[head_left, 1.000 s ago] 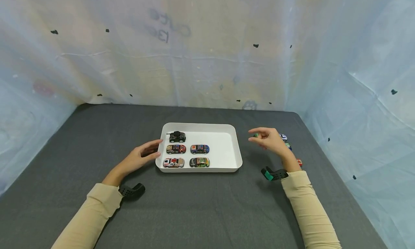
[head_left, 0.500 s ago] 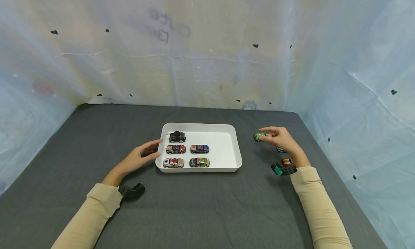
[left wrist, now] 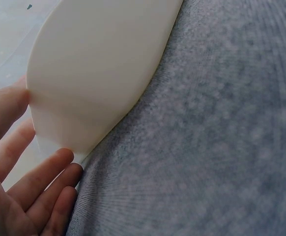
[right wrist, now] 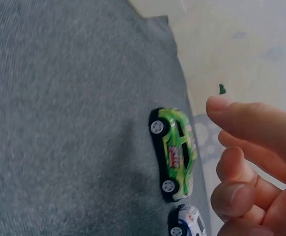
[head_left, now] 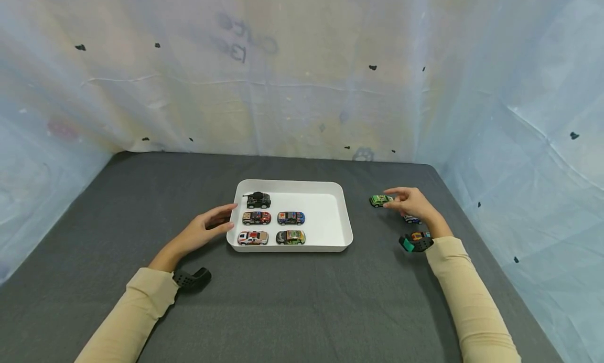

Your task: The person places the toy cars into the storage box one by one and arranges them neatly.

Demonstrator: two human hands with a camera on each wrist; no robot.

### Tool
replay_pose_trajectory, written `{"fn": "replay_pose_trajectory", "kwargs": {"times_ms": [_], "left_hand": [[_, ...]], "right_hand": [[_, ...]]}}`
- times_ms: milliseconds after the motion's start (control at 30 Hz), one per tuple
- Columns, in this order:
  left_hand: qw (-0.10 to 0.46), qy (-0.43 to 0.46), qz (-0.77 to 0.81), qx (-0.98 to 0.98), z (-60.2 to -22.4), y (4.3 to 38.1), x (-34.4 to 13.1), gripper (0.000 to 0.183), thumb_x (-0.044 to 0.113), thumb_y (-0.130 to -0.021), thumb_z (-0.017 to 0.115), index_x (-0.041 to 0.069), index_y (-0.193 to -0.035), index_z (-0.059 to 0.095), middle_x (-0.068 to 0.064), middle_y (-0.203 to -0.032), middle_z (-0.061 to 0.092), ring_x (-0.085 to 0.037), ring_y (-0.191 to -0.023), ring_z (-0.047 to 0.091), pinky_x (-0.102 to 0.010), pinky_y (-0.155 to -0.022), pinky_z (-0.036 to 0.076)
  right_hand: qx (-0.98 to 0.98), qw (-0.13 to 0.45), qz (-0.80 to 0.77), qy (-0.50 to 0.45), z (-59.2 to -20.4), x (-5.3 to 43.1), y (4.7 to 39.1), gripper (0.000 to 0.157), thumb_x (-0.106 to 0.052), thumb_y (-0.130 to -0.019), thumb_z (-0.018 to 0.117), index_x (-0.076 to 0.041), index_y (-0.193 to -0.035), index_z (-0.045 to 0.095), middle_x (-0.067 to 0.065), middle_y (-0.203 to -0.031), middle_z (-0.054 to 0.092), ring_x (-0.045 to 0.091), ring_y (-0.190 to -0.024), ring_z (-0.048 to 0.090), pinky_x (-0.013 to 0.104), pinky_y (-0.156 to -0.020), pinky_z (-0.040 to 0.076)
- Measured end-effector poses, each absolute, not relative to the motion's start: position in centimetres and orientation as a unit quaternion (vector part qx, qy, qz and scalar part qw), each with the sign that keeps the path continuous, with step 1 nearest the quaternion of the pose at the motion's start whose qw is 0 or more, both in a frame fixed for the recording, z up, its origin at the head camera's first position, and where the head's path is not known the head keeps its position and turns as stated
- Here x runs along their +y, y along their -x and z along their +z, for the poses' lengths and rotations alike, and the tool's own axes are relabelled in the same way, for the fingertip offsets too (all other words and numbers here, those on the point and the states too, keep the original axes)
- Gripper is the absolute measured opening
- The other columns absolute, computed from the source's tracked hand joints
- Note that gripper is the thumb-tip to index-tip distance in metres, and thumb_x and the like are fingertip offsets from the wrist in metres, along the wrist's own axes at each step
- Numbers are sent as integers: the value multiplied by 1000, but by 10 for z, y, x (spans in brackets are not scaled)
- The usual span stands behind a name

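My left hand [head_left: 204, 231] rests against the left end of the white tray [head_left: 325, 216]. In the left wrist view its fingers [left wrist: 44, 184] touch the tray's outer wall and edge, uncurled round it. Right of the tray, my right hand [head_left: 416, 203] hovers by a green toy car [head_left: 379, 200], thumb and index finger spread. The right wrist view has a gap between these fingers with nothing held, and the green car stands apart from them on the cloth. A white-and-blue toy car [right wrist: 188, 221] is just behind it, partly cut off.
Inside the tray are a black toy vehicle with a gun barrel [head_left: 258, 200] and several toy cars, among them a blue one [head_left: 291, 217] and a white one [head_left: 252, 237]. An orange toy car [head_left: 420, 236] lies partly under the right wrist. Grey cloth [head_left: 302, 300] covers the table.
My right hand has moved right, from in front of the green car to its right side, uncovering that car. The left hand and the tray stay in place.
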State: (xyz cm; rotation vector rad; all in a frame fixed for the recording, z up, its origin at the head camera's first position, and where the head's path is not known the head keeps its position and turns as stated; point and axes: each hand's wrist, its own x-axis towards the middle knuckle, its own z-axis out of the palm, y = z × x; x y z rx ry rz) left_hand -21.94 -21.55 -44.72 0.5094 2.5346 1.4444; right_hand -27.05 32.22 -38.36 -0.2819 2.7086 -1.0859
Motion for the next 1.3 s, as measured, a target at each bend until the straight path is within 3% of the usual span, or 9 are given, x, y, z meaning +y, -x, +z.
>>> {"fn": "replay_pose_trajectory", "kwargs": {"times_ms": [333, 667, 800, 967, 1200, 1300], "left_hand": [[87, -178, 486, 851, -448, 220, -216, 58, 30, -98, 57, 17, -150, 35, -18, -153, 38, -39, -134, 45, -58, -107, 40], [85, -174, 487, 852, -448, 221, -215, 59, 31, -97, 58, 16, -150, 36, -17, -153, 39, -38, -134, 45, -57, -107, 40], [82, -176, 486, 852, -448, 221, -215, 59, 31, -97, 59, 17, -150, 37, -15, -153, 40, -37, -135, 46, -53, -107, 42], [84, -175, 484, 853, -448, 221, -215, 59, 33, -96, 59, 20, -149, 38, -12, -153, 41, -33, -135, 47, -39, -106, 44], [77, -179, 480, 855, -448, 221, -215, 58, 31, -97, 59, 19, -149, 38, -14, -152, 42, -34, -133, 48, -46, -106, 43], [78, -181, 488, 850, -448, 221, -215, 57, 29, -97, 59, 17, -149, 38, -16, -151, 41, -36, -132, 48, -37, -105, 46]], "right_hand": [[921, 121, -358, 92, -392, 323, 284, 52, -14, -90, 67, 6, -136, 50, 1, -58, 56, 9, -45, 43, 30, -49, 41], [936, 123, -321, 78, -405, 324, 297, 53, -18, -90, 68, 3, -136, 52, -9, -49, 39, 6, -47, 34, 27, -49, 37], [939, 122, -314, 67, -408, 325, 301, 53, -17, -88, 70, 2, -134, 54, -11, -49, 36, 6, -46, 31, 24, -49, 34], [943, 123, -302, 66, -410, 327, 304, 51, -16, -88, 70, 3, -133, 55, -10, -51, 34, 6, -47, 31, 24, -49, 33], [947, 117, -291, 67, -410, 327, 305, 47, -14, -89, 66, 5, -131, 56, -10, -52, 38, 7, -49, 35, 24, -49, 34], [951, 113, -282, 63, -410, 327, 304, 45, -14, -89, 66, 5, -129, 57, -9, -54, 41, 8, -51, 37, 25, -50, 35]]}}
